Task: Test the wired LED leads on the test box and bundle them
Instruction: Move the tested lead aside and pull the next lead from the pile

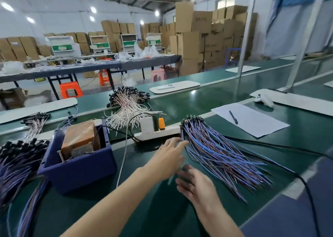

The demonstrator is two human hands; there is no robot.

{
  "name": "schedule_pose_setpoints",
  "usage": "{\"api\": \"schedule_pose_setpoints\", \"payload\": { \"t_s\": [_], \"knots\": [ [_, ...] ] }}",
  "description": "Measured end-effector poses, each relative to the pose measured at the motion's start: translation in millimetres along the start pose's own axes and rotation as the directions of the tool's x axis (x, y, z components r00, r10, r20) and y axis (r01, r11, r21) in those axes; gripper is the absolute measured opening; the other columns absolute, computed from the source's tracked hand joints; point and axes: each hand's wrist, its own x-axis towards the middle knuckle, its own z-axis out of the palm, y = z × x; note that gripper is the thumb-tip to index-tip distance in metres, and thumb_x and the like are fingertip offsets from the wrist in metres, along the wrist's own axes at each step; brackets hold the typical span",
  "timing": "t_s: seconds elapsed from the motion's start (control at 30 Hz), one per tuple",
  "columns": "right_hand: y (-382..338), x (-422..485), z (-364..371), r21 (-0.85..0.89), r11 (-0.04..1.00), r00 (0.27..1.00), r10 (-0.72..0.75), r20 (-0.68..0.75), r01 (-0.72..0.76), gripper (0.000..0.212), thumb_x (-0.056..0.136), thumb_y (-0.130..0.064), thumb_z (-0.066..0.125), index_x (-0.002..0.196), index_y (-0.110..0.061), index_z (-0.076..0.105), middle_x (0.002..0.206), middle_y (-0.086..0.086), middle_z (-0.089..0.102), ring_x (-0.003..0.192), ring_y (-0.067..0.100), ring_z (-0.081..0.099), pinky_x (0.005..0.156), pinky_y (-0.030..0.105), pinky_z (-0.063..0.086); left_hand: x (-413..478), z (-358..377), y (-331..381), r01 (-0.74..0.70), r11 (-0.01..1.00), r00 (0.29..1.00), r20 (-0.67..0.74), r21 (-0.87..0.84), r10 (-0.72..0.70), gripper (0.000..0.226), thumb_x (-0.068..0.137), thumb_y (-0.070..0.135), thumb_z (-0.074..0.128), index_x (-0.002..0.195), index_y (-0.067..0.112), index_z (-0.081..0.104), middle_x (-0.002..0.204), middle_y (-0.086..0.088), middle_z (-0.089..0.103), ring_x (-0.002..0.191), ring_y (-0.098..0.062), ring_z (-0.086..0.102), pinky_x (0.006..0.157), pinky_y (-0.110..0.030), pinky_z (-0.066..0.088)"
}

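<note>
The blue leads (221, 155) lie fanned on the bench (153, 215) just right of both hands. Their long axis runs from the black LED heads (191, 119) at the far left, beside the power strip (156, 131), to the wire ends (252, 182) at the near right. The left hand (169, 157) is nearer the head end, fingers straight, reaching the fan's edge and gripping nothing. The right hand (196, 184) hovers just below, blurred, fingers loosely spread and apparently empty, and the test box (77, 157) stands left of both.
</note>
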Motion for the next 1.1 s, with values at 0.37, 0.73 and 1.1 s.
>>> {"api": "schedule_pose_setpoints", "payload": {
  "t_s": [0.37,0.73,1.1],
  "knots": [
    [68,-8,111,-0.532,0.684,0.827,-0.193,0.528,0.499,0.024,0.102,-0.021,0.048,0.092,-0.029,0.068,0.080,0.000,0.071,0.063,0.010,0.062,0.058,0.029,0.049,-176,-81,-80,0.290,0.886,0.957,0.128,-0.362,-0.261,0.034,0.105,0.033,0.049,0.137,0.044,0.046,0.119,0.025,0.064,0.091,0.016,0.060,0.079,-0.008,0.046],
    [111,-4,152,-0.518,0.589,0.713,-0.146,0.686,0.620,0.028,0.105,-0.028,0.047,0.096,-0.048,0.065,0.080,-0.008,0.071,0.062,0.013,0.062,0.056,0.024,0.051,-285,-134,-198,0.697,0.617,0.692,0.118,-0.365,-0.712,0.024,0.105,0.031,0.051,0.092,0.020,0.068,0.072,0.004,0.071,0.056,-0.008,0.061,0.055,-0.024,0.049],
    [114,2,149,-0.513,0.624,0.730,-0.140,0.669,0.590,0.030,0.105,-0.028,0.046,0.095,-0.049,0.065,0.082,-0.008,0.071,0.061,0.007,0.062,0.062,0.016,0.050,-293,-144,-286,0.945,0.300,0.240,-0.354,-0.127,-0.904,0.030,0.106,0.026,0.044,0.125,0.009,0.060,0.120,-0.018,0.066,0.107,-0.036,0.061,0.089,-0.044,0.050]
  ]
}}
